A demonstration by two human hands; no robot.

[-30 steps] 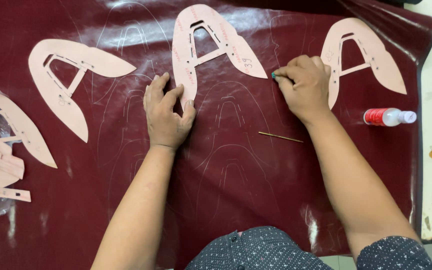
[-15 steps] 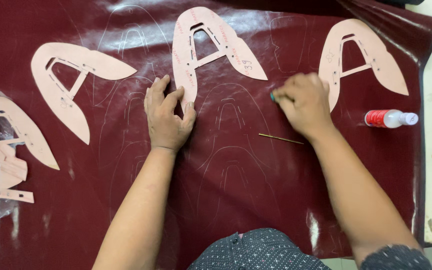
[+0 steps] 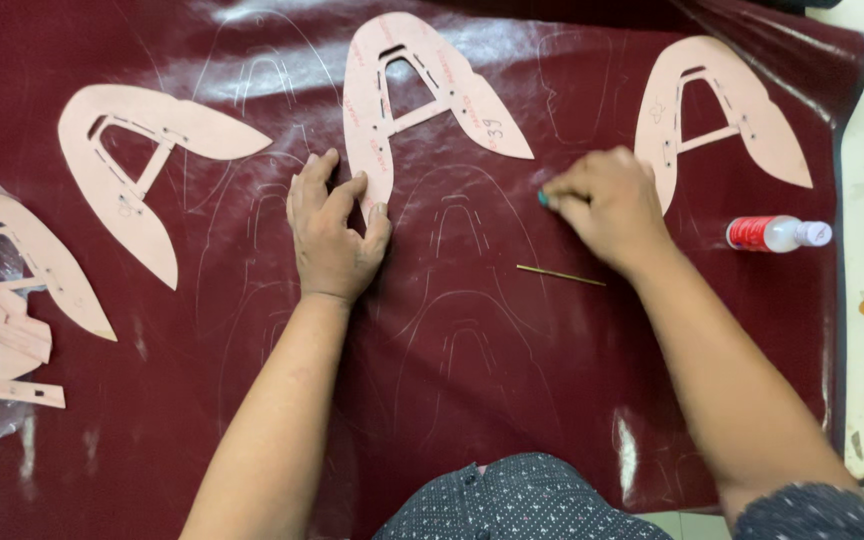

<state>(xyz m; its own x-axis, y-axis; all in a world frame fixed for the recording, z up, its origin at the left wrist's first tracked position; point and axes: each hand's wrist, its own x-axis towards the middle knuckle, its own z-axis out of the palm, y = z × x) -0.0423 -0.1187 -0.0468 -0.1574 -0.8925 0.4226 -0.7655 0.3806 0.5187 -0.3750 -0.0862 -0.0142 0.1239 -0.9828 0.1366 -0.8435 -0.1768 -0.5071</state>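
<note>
Four templates [image 3: 422, 95] lie on the sheet [image 3: 472, 380]; bottle [image 3: 777, 233] apparently rightmost.

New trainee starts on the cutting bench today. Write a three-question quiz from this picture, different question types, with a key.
1. True or false: the left hand presses on the lower left leg of the middle pink pattern.
2. What lies on the dark red sheet just below the right hand?
A. a thin stick
B. a pair of scissors
C. a ruler
3. Fill in: the small bottle at the sheet's right edge has a ____ label.

Key
1. True
2. A: the thin stick lies there, apart from the hand.
3. Red
</note>
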